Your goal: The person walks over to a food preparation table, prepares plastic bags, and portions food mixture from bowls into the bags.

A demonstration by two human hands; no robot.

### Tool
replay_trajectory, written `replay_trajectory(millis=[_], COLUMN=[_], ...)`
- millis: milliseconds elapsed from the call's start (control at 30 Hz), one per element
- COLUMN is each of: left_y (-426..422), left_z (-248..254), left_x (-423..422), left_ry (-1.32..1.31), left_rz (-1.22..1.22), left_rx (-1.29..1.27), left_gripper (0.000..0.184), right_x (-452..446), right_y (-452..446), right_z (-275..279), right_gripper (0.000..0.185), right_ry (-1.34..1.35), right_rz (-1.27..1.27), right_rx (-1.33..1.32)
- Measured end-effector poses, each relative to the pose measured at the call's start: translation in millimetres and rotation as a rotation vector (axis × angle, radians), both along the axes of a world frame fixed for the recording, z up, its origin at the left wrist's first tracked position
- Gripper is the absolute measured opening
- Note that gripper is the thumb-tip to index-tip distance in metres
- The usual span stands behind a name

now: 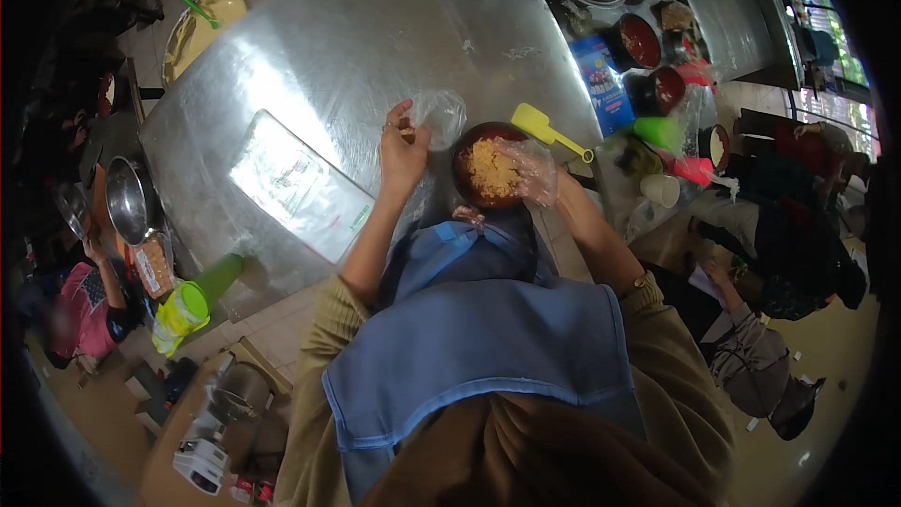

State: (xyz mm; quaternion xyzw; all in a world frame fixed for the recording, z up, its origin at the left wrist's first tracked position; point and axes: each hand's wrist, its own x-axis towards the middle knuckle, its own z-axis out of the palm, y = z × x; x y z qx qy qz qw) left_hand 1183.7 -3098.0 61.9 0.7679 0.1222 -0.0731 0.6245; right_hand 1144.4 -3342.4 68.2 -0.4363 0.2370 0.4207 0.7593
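Note:
My left hand (pixel 404 152) is raised above the metal table, its fingers curled round the edge of a piece of thin clear plastic (pixel 443 116). To its right is a dark reddish-brown bowl (pixel 484 200) holding a yellow-orange crumbly mixture (pixel 488 167). My right hand (pixel 533 172), in a clear plastic glove, reaches into the bowl from the right. Its fingers are bunched at the mixture, with the tips partly hidden in it. A yellow spatula (pixel 546 128) lies just beyond the bowl on the right.
A plastic-covered sheet (pixel 300 188) lies on the metal table (pixel 375 28). Left are a green container (pixel 216 280), a metal bowl (pixel 129 199) and a yellow basin (pixel 202 33). Right are a blue packet (pixel 602 84), a white cup (pixel 660 190) and bowls. People are at both sides.

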Motion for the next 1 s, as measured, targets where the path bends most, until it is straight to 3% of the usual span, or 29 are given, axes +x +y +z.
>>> replay_trajectory(millis=[67,133,167,233,300,367,433,500,733,800,1000], left_y=[3.1,4.9,5.0,5.6,7.6,8.1,10.3,13.3,23.8,26.9,27.1], left_z=[13.3,23.6,23.8,24.5,24.6,26.4,29.1,30.2,32.1,31.7,22.3], left_x=[-14.6,-24.2,-26.4,-29.4,-29.3,-28.9,-30.4,-32.9,-41.8,-43.4,-48.2], left_ry=[-0.002,0.004,0.002,-0.004,-0.03,-0.054,-0.074,-0.085,-0.069,-0.075,-0.065], left_rz=[-0.037,-0.052,-0.049,-0.039,-0.054,-0.057,-0.042,-0.029,0.027,0.036,0.039], left_rx=[0.001,0.004,-0.005,-0.024,-0.056,-0.097,-0.14,-0.146,-0.263,-0.256,-0.255], left_gripper=[0.045,0.043,0.043,0.043,0.041,0.039,0.038,0.036,0.036,0.036,0.042], right_x=[-3.9,-4.2,-2.1,4.3,13.3,22.8,29.5,46.3,60.4,72.4,86.5], right_y=[-1.4,0.3,4.5,10.7,12.7,20.6,34.7,67.8,90.4,97.0,119.0], right_z=[17.4,17.9,10.1,11.4,24.3,6.8,2.8,51.1,65.5,43.0,9.5], right_gripper=[0.052,0.053,0.054,0.056,0.059,0.056,0.051,0.045,0.038,0.035,0.031], right_ry=[-0.592,-0.7,-0.513,-0.629,-1.241,-1.071,-0.629,0.077,0.0,0.132,0.129], right_rz=[0.197,0.248,0.198,0.268,0.505,0.417,0.298,0.137,0.235,0.259,0.155], right_rx=[-0.094,-0.109,-0.077,-0.144,-0.343,-0.197,-0.099,-0.05,-0.019,0.0,0.054])
